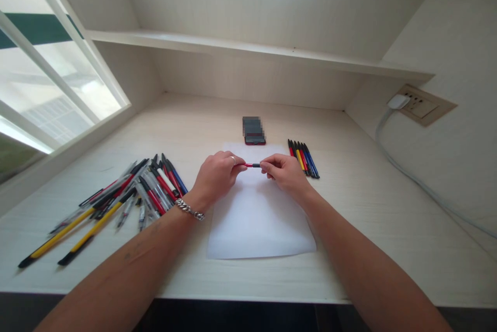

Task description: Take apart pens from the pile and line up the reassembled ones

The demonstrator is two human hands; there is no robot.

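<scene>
Between my two hands a red and black pen (pixel 250 165) is held level above a white sheet of paper (pixel 262 223). My left hand (pixel 218 174), with a ring and a chain bracelet, pinches the red end. The black end is in the closed fingers of my right hand (pixel 285 169); its tip is hidden there. Just beyond my right hand lies a row of several pens (pixel 303 157) in red, yellow and blue with black ends. Left of my left hand spreads a loose pile of pens (pixel 149 187), some clear, some coloured.
A dark phone-like object (pixel 254 131), partly pixelated, lies past the paper. Two long yellow and black pens (pixel 97 223) reach from the pile toward the desk's front left. A shelf (pixel 248 49) spans the back. On the right wall, a white plug (pixel 398 101) trails a cable (pixel 411 179).
</scene>
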